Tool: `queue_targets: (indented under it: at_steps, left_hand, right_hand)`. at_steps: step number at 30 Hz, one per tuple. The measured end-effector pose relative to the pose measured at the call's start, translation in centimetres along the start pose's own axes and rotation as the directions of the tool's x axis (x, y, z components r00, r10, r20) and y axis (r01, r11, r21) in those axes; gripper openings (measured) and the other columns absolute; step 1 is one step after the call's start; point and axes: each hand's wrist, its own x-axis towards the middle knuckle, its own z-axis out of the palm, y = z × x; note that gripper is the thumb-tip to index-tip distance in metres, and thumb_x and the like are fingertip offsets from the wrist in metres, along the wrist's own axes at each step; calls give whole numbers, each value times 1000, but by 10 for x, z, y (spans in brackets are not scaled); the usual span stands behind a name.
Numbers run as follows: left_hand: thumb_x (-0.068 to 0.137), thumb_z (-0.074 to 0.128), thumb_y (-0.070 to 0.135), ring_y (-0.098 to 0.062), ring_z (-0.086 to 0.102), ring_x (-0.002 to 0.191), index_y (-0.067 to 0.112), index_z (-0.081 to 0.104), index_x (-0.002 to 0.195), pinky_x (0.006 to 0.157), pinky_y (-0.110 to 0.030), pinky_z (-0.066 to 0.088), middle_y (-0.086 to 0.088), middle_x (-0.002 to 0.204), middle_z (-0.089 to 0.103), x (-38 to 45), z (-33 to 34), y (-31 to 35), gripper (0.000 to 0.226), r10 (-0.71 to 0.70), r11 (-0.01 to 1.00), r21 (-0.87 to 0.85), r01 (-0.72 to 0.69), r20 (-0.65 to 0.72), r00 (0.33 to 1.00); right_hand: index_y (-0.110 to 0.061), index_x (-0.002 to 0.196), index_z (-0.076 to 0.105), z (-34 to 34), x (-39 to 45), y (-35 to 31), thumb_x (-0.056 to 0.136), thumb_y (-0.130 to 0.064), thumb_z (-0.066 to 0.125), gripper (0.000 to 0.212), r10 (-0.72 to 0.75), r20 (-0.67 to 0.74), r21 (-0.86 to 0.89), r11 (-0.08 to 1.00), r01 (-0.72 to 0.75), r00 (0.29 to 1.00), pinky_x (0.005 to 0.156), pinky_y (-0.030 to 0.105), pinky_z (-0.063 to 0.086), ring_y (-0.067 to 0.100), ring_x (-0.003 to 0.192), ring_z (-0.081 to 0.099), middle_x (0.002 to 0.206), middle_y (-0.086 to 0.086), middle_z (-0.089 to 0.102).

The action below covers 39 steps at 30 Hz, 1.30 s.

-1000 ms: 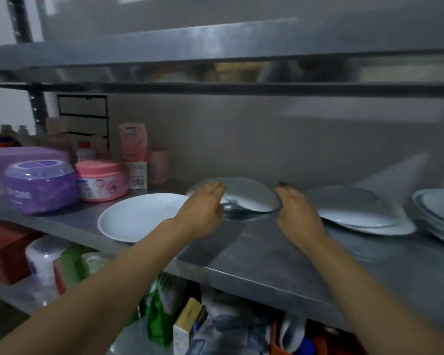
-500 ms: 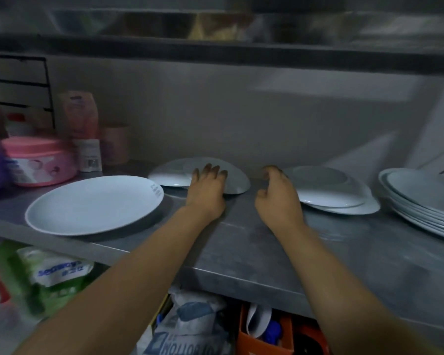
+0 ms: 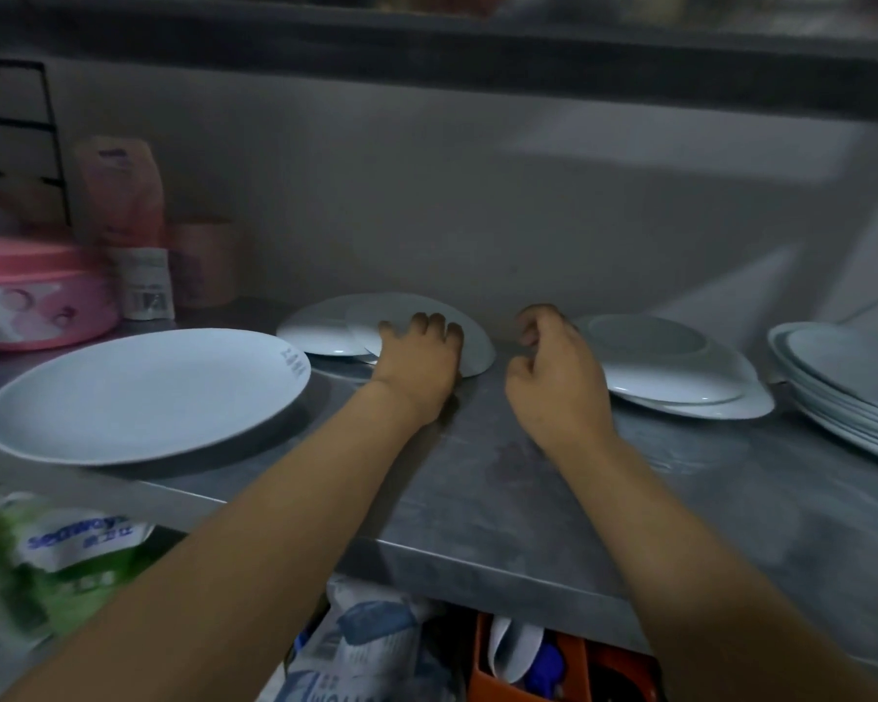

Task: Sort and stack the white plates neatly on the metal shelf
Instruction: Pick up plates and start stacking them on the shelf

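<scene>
the metal shelf (image 3: 503, 478) carried everything. a large white plate (image 3: 143, 392) lay flat at the shelf's front left edge. a stack of plates (image 3: 842, 377) sat at the right edge, tilted. a pair of overlapped plates (image 3: 680, 367) lay right of the middle, toward the back. a small pile of plates (image 3: 335, 326) sat at the back middle, just behind the large plate. a pink tub (image 3: 36, 296) stood near the back left corner.

the left hand (image 3: 419, 367) lay on the small pile's right side, fingers (image 3: 422, 324) spread flat over the top plate, gripping nothing that could be seen. the right hand (image 3: 558, 382) was beside the overlapped pair, its fingers (image 3: 533, 321) loosely curled and empty.
</scene>
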Motion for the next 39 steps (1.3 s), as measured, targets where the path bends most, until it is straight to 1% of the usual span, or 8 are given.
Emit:
queue_targets:
  at_steps: [4, 9, 16, 22, 24, 29, 34, 39]
  left_hand:
    - [87, 44, 51, -34, 26, 133, 12, 37, 137, 104, -64, 21, -11, 143, 34, -3, 6, -7, 64, -62, 994, -84, 63, 19, 998]
    - [79, 55, 33, -34, 36, 126, 11, 44, 130, 104, -66, 20, -11, 134, 43, -1, -1, -6, 57, -101, 982, -153, 111, 75, 992]
    - [83, 54, 18, -37, 23, 134, 6, 24, 143, 103, -70, 17, -14, 144, 31, -5, -4, 5, 68, -160, 980, -88, 177, 177, 971]
    - [86, 54, 11, -29, 1, 145, 21, 19, 148, 99, -79, 1, -3, 154, 20, -8, -8, -11, 72, -117, 933, -304, 192, 249, 962]
    - [83, 59, 10, -31, 2, 145, 24, 20, 148, 99, -79, 1, -5, 152, 24, -7, -13, -9, 77, -119, 945, -267, 188, 251, 961]
    - [86, 60, 31, -37, 28, 134, 21, 24, 147, 102, -76, 9, -10, 142, 40, 0, -14, 11, 72, -135, 990, 68, 125, 173, 976]
    - [91, 51, 21, -35, 34, 129, 14, 29, 144, 100, -70, 27, -12, 141, 37, 5, -8, 16, 57, -145, 987, 96, 130, 171, 974]
    - [85, 62, 30, -32, 33, 128, 13, 29, 142, 96, -65, 33, -12, 141, 34, 4, -4, 5, 68, -76, 984, 167, 66, 54, 996]
  right_hand:
    - [-12, 111, 52, 3, 1, 0, 77, -4, 49, 36, 5, 16, 15, 1000, -5, 1000, 80, 42, 49, 26, 100, 54, 107, 5, 59]
    - [-14, 109, 53, 5, -1, -1, 78, -4, 49, 33, 9, 26, 30, 999, -10, 1000, 80, 42, 49, 23, 97, 56, 105, 3, 59]
    - [-14, 108, 54, 5, -2, -1, 78, -6, 49, 31, 21, 49, 26, 999, -22, 999, 78, 38, 49, 22, 91, 57, 100, 1, 61]
    - [-18, 107, 56, 6, -2, -4, 79, -7, 50, 30, 43, 51, 36, 998, -45, 998, 77, 33, 48, 19, 89, 58, 97, -3, 61]
    - [-18, 107, 56, 6, -2, -4, 80, -7, 49, 30, 43, 54, 37, 998, -45, 998, 78, 35, 49, 19, 89, 58, 98, -3, 61]
    - [-17, 106, 56, 7, -3, -4, 81, -8, 49, 28, 36, 67, 27, 999, -38, 997, 77, 37, 50, 19, 87, 58, 96, -2, 62]
    - [-17, 104, 56, 7, -3, -3, 81, -8, 49, 26, 36, 72, 20, 999, -38, 997, 74, 36, 50, 20, 85, 59, 91, -1, 62]
    - [-18, 102, 57, 7, -4, -4, 82, -8, 48, 24, 37, 62, 22, 999, -38, 997, 71, 33, 48, 20, 79, 58, 81, -2, 59]
